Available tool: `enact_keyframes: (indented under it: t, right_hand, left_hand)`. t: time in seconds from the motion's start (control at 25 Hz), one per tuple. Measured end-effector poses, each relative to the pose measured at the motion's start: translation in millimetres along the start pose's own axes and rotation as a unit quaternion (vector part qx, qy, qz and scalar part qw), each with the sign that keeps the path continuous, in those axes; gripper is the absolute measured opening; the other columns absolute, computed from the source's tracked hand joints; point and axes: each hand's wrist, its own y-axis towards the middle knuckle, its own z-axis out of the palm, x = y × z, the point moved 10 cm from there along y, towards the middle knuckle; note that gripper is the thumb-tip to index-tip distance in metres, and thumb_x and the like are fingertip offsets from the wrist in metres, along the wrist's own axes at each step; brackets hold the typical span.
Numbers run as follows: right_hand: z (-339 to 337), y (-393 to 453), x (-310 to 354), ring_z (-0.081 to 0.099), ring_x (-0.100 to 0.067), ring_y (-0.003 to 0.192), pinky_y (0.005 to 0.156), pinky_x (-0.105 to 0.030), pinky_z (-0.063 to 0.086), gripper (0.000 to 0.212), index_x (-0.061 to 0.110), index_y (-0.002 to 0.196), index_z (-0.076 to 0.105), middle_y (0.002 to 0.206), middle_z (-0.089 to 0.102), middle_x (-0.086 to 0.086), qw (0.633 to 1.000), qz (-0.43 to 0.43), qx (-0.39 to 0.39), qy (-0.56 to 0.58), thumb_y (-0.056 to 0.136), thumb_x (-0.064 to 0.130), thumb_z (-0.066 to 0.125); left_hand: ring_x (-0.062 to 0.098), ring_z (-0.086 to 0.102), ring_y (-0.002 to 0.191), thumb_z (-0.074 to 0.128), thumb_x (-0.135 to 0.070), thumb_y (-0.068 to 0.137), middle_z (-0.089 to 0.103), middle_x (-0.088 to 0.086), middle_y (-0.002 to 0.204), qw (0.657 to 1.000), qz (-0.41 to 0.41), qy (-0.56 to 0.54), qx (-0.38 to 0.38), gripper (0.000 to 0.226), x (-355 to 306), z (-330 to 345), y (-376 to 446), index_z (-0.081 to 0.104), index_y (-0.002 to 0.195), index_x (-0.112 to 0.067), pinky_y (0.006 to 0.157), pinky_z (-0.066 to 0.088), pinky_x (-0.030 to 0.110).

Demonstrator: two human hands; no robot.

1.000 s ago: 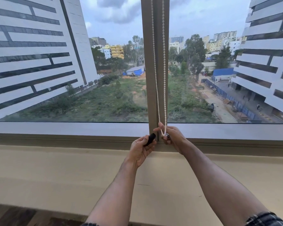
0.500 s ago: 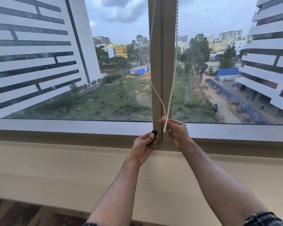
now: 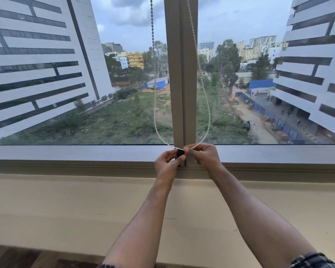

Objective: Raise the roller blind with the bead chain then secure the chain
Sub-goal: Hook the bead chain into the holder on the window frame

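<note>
A white bead chain hangs from above in a wide loop on both sides of the window's centre post. The loop's bottom rests at a small black clip at the foot of the post. My left hand pinches the black clip between thumb and fingers. My right hand pinches the chain just to the right of the clip. The roller blind itself is out of view above; the glass is uncovered.
A grey window frame rail runs across below the glass. Beneath it lies a deep beige sill. A strip of dark wooden floor shows at the bottom left. Tall buildings and a green lot lie outside.
The chain, which hung narrow against the post, has spread into a wide slack loop. My two hands have come together at the black clip, and the view has moved closer.
</note>
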Motion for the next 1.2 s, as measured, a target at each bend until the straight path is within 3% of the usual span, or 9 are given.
enact_keyframes:
  t: [0.12, 0.24, 0.36, 0.52, 0.64, 0.76, 1.04, 1.2]
  right_hand:
    - [-4.4, -0.9, 8.1, 0.03, -0.007, 0.041, 0.04, -0.017, 0.025, 0.016, -0.003, 0.089, 0.079, 0.049, 0.05, -0.001, 1.0, -0.022, -0.004, -0.021, 0.084, 0.012, 0.081]
    - [-8.8, -0.2, 12.6, 0.03, -0.004, 0.038, 0.04, -0.015, 0.027, 0.017, -0.005, 0.091, 0.078, 0.042, 0.048, 0.012, 0.998, -0.036, -0.002, -0.049, 0.087, 0.012, 0.078]
    - [-11.6, -0.9, 21.1, 0.04, -0.001, 0.037, 0.043, -0.011, 0.033, 0.016, -0.006, 0.091, 0.077, 0.04, 0.054, 0.014, 0.995, -0.057, 0.003, -0.083, 0.09, 0.01, 0.075]
    - [-11.4, -0.5, 37.2, 0.055, -0.001, 0.045, 0.052, -0.012, 0.041, 0.011, 0.003, 0.087, 0.08, 0.052, 0.067, 0.015, 0.984, -0.091, 0.01, -0.151, 0.089, 0.013, 0.076]
    - [-9.3, 1.1, 45.6, 0.074, -0.019, 0.074, 0.074, -0.033, 0.059, 0.005, 0.014, 0.086, 0.082, 0.075, 0.079, 0.003, 0.973, -0.121, 0.012, -0.197, 0.087, 0.017, 0.078]
    - [-8.0, 0.6, 49.4, 0.073, -0.023, 0.086, 0.084, -0.04, 0.058, 0.004, 0.016, 0.087, 0.082, 0.083, 0.08, -0.002, 0.969, -0.135, 0.013, -0.205, 0.085, 0.015, 0.078]
    - [-8.0, -2.6, 50.5, 0.075, -0.018, 0.087, 0.086, -0.038, 0.058, 0.004, 0.017, 0.086, 0.083, 0.082, 0.08, 0.0, 0.972, -0.12, 0.005, -0.201, 0.085, 0.016, 0.078]
    - [-9.2, -9.9, 48.7, 0.063, -0.005, 0.063, 0.064, -0.023, 0.048, 0.012, 0.015, 0.09, 0.08, 0.069, 0.074, 0.006, 0.981, -0.096, 0.009, -0.168, 0.086, 0.026, 0.079]
  left_hand:
    - [0.003, 0.067, 0.062, 0.089, -0.003, 0.071, 0.074, 0.0, 0.076, 0.996, 0.033, 0.061, -0.05, 0.027, -8.1, 0.1, 0.2, 0.067, 0.08, -0.014, 0.069, 0.056, 0.029]
    - [0.007, 0.066, 0.061, 0.09, -0.027, 0.072, 0.07, -0.008, 0.073, 0.964, 0.1, 0.226, -0.093, 0.037, -25.9, 2.7, -9.0, 0.054, 0.077, -0.024, 0.064, 0.053, 0.032]
    - [0.015, 0.074, 0.077, 0.083, -0.031, 0.081, 0.076, -0.014, 0.091, 0.925, 0.183, 0.322, -0.08, 0.034, -44.9, 15.8, -20.6, 0.056, 0.101, -0.034, 0.069, 0.05, 0.029]
    - [0.019, 0.073, 0.083, 0.077, -0.022, 0.086, 0.078, -0.004, 0.103, 0.877, 0.265, 0.398, -0.046, 0.053, -59.2, 29.8, -25.1, 0.059, 0.134, -0.034, 0.076, 0.057, 0.033]
    - [0.019, 0.073, 0.085, 0.079, -0.02, 0.084, 0.078, -0.002, 0.104, 0.875, 0.267, 0.402, -0.04, 0.053, -59.9, 30.6, -22.3, 0.062, 0.132, -0.03, 0.08, 0.059, 0.036]
    - [0.019, 0.075, 0.086, 0.08, -0.024, 0.082, 0.079, -0.004, 0.099, 0.887, 0.253, 0.383, -0.051, 0.038, -60.0, 27.7, -19.6, 0.066, 0.117, -0.027, 0.077, 0.06, 0.041]
    - [0.019, 0.076, 0.085, 0.081, -0.024, 0.081, 0.08, -0.002, 0.098, 0.893, 0.247, 0.372, -0.055, 0.035, -65.3, 26.9, -18.6, 0.071, 0.115, -0.025, 0.077, 0.061, 0.039]
    - [0.019, 0.076, 0.084, 0.081, -0.022, 0.082, 0.08, -0.001, 0.093, 0.889, 0.25, 0.379, -0.057, 0.031, -71.6, 30.2, -19.7, 0.072, 0.112, -0.024, 0.076, 0.06, 0.033]
